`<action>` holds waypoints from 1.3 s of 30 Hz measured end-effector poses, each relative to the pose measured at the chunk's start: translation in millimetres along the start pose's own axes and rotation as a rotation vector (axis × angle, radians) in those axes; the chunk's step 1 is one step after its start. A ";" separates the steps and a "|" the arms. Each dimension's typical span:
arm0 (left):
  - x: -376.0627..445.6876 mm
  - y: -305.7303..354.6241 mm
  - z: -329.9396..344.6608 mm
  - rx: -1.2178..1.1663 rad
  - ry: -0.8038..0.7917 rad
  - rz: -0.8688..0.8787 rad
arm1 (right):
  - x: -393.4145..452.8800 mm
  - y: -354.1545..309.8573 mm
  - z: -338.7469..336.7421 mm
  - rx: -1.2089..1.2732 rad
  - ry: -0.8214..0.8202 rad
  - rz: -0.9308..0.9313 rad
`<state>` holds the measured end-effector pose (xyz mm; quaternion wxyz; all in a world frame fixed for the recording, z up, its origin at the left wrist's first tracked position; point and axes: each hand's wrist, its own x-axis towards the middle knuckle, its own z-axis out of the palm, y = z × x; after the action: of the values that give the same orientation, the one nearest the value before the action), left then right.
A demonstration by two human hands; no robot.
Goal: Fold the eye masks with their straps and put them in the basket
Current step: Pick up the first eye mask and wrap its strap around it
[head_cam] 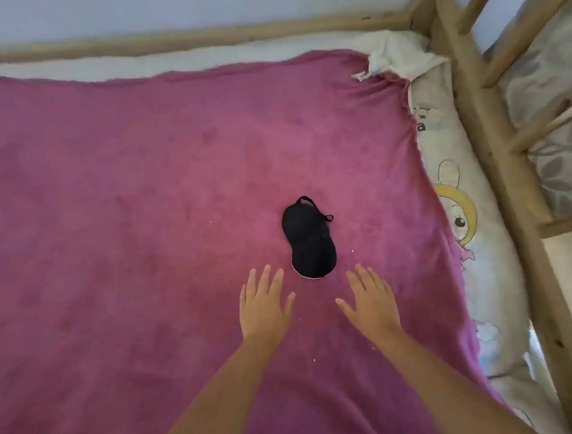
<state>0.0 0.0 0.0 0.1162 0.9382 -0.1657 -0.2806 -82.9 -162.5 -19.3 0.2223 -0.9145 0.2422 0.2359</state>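
On the wide pink fleece blanket [147,223], a small black padded fabric eye mask [309,242] lies centre-right of frame, thin strap [317,207] looped at its upper end. It looks light and floppy, best pinched at the lobes. Just below, the left hand [264,306] and right hand [372,303] are spread, empty; no basket shows.

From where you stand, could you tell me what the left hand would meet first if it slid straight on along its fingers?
Probably only pink blanket: the left hand points just left of the eye mask.

Both bare forearms reach up from the lower frame. The left hand [264,304] and right hand [372,300] lie flat, palms down, fingers spread, empty.
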 end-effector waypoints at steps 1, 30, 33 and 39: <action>15.3 -1.1 9.7 -0.017 0.008 0.009 | 13.2 1.6 5.1 -0.014 -0.012 0.003; 178.7 15.5 9.6 -0.563 0.060 0.026 | 179.9 -30.1 -16.5 0.664 0.249 0.067; 166.0 19.7 -6.3 -0.725 -0.035 -0.047 | 155.8 -33.9 -31.1 0.766 0.240 0.030; 87.5 40.9 -63.6 -0.920 -0.036 0.006 | 65.1 -42.8 -83.1 0.804 0.234 -0.146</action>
<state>94.8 -62.5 21.9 0.5187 0.7835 -0.0287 -0.3410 17.6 -194.3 23.8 0.5484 -0.7903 0.2733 0.0009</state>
